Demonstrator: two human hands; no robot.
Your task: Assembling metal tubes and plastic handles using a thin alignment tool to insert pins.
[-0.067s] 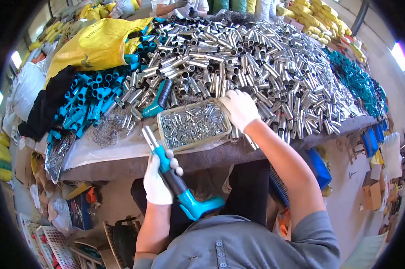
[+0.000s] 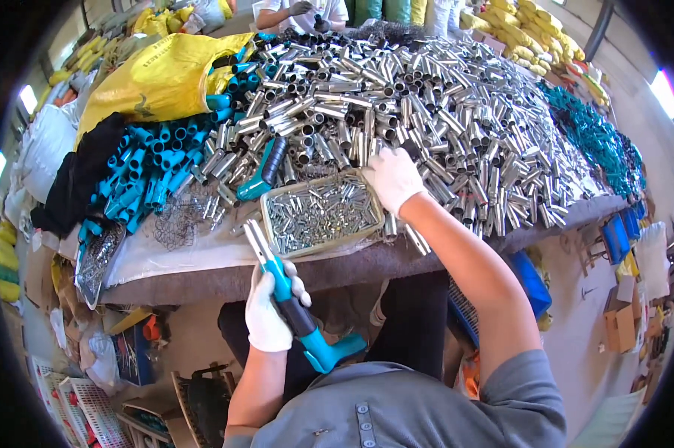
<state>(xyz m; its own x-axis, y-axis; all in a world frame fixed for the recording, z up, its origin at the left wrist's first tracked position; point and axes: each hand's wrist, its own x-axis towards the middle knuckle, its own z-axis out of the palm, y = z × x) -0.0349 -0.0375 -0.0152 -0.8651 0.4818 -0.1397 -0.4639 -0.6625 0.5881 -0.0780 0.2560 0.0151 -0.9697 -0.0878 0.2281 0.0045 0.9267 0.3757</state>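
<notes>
Teal handle (image 2: 298, 317), head view: lower centre of the frame, tilted, metal tube end toward the upper left.
Left hand (image 2: 268, 313): gloved, fingers wrapped around the handle.
Right hand (image 2: 394, 178): gloved, fingers bent, at the tray's upper right corner; cannot tell whether anything is held.
Tray (image 2: 329, 245): frame centre, holding small metal parts.
Metal tubes (image 2: 426, 104): heaped across upper centre.
Yellow sack (image 2: 158, 75): upper left, teal pieces (image 2: 154, 160) below.

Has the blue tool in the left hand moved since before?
Yes, slightly: the blue tool has its silver tip lower and farther right in the picture, judged against the tray.
</notes>
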